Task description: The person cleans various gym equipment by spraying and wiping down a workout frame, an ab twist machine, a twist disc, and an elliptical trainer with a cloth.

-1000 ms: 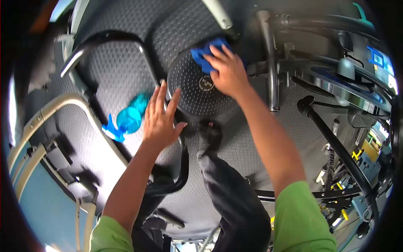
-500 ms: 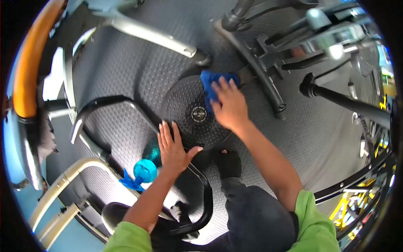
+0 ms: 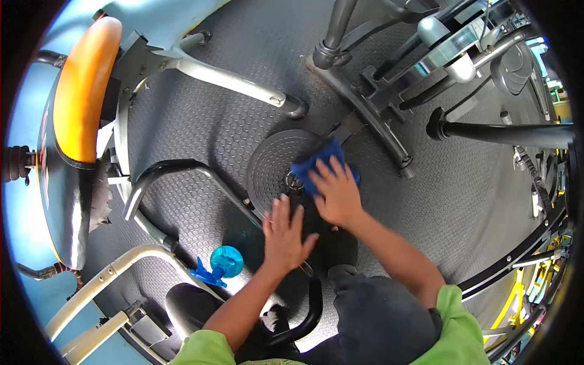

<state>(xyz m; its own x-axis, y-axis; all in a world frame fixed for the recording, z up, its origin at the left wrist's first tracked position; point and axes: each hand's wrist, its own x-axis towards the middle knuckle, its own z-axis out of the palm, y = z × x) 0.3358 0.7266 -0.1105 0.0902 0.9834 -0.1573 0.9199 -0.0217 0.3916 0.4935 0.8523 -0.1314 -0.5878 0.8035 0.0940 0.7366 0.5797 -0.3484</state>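
A round black textured disc [image 3: 263,165] lies near the floor in front of me, with a pale ring mark at its centre partly covered. My right hand [image 3: 340,201] presses a blue cloth [image 3: 309,168] onto its right side, fingers spread over the fabric. At the disc's lower left edge is my left hand [image 3: 283,243], open and holding nothing; whether its fingertips touch the disc or the bent tube handle [image 3: 216,179] beside it, I cannot tell. On the floor left of that hand stands a translucent turquoise spray bottle [image 3: 226,261] with a blue trigger head.
Cream tubing [image 3: 115,264] of a machine curves at lower left. An orange padded seat [image 3: 85,97] stands at upper left. A silver leg [image 3: 234,82] and a black machine base [image 3: 377,128] flank the far side. Black bars [image 3: 517,261] run along the right.
The camera view has shifted. My right hand and the cloth have moved over the disc toward its centre and nearer me. My left hand has moved right along the disc's near edge.
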